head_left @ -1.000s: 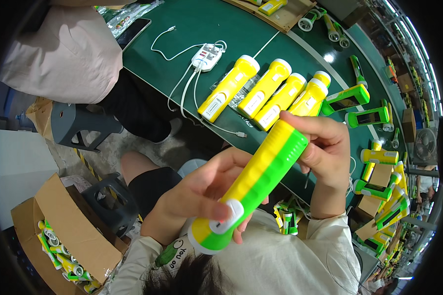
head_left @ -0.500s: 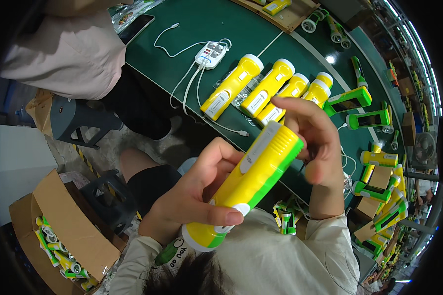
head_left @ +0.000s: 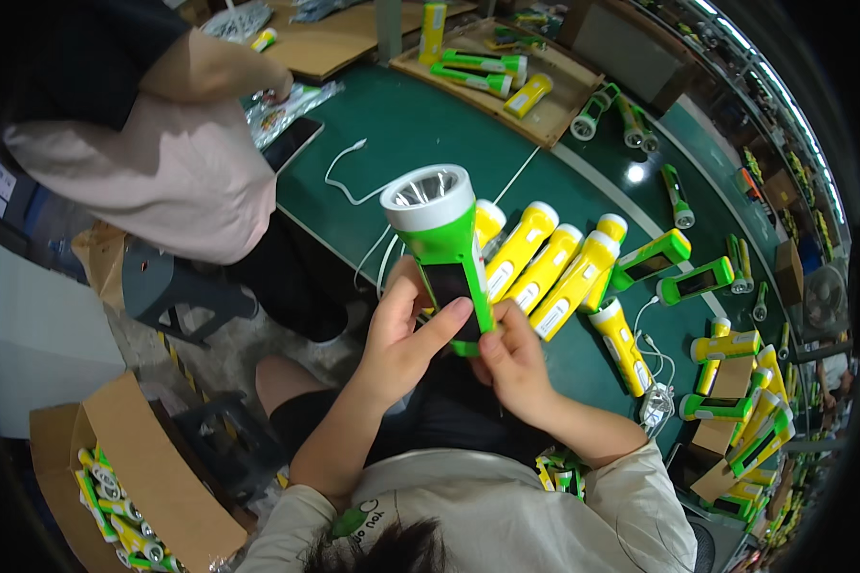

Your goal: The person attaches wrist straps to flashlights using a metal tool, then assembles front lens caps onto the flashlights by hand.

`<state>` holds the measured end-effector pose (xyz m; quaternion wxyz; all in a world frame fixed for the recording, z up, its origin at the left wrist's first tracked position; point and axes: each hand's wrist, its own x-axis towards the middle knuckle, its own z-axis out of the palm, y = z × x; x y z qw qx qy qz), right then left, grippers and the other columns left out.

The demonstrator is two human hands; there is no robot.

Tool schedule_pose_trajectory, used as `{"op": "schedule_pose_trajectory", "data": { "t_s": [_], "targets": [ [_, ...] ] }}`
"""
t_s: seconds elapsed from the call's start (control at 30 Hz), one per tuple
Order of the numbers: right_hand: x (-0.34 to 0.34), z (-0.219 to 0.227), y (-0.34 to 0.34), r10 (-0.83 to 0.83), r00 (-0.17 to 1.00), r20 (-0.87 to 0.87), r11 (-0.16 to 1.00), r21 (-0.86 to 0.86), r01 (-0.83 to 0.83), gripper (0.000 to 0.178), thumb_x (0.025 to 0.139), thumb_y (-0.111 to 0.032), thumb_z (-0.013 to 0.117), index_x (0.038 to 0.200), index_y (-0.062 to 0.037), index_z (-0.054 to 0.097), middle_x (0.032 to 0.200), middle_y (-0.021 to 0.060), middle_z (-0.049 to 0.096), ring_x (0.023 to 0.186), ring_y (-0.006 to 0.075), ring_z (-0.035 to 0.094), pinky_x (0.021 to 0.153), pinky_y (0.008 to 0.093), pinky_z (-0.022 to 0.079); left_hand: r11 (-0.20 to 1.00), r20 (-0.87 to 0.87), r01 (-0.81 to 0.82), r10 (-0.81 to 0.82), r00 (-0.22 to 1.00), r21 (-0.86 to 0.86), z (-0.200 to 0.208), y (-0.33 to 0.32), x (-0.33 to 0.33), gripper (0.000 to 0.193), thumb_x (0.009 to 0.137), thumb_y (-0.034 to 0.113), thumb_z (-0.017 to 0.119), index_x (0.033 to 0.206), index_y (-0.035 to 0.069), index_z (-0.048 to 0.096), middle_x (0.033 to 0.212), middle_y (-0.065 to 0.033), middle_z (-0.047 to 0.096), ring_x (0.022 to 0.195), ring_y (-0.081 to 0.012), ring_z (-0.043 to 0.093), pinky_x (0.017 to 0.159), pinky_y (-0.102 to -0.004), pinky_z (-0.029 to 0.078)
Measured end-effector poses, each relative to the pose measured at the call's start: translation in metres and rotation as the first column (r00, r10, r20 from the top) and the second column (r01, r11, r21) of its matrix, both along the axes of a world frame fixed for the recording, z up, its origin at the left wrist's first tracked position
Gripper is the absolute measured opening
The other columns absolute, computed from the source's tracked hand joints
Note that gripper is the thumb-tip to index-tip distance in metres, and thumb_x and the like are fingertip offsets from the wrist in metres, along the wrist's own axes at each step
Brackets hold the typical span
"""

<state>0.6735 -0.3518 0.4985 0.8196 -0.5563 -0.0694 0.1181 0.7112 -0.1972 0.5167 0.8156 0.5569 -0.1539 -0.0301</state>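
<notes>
Swung lens-up since the earlier frame, the flashlight sits before the left end of the yellow flashlight row. Left hand wraps its body, right hand pinches its tail; seemingly mid-turning, it calls for steady two-handed support next.

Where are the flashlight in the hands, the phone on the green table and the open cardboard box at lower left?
Held flashlight point(head_left: 452, 277), head view: on its dark panel.
Phone point(head_left: 294, 143), head view: on its dark face.
Cardboard box point(head_left: 162, 463), head view: on its large flap.
</notes>
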Motion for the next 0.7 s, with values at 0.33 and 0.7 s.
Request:
{"op": "schedule_pose_trajectory", "data": {
  "t_s": [0.33,0.7],
  "targets": [
    [-0.029,-0.014,-0.008,-0.312,0.943,0.116,0.888,-0.318,0.333,0.023,0.089,-0.016,0.063,0.095,-0.0036,0.044,0.063,-0.0015,0.051,0.053,0.0019,0.041,0.047,0.0205,0.033,0.929,0.180,-0.109,0.046,0.983,0.355,0.004,-0.061,0.027,0.039,0.086,0.005,0.060,0.121,0.000,0.043,0.103,-0.0096,0.056,0.086,-0.0134,0.059,0.072,-0.0271,0.051],
    [-0.050,-0.026,-0.095,-0.099,0.514,0.852,-0.059,-0.521,0.852,0.030,0.074,-0.007,0.068,0.103,-0.0079,0.059,0.056,0.0017,0.043,0.046,0.0169,0.045,0.042,0.0297,0.033,0.842,-0.429,0.380,-0.527,0.733,-0.384,-0.011,-0.083,0.009,0.039,0.094,0.031,0.046,0.108,-0.004,0.051,0.093,-0.0152,0.060,0.073,-0.0207,0.062,0.065,-0.0382,0.057]
  ]
}}
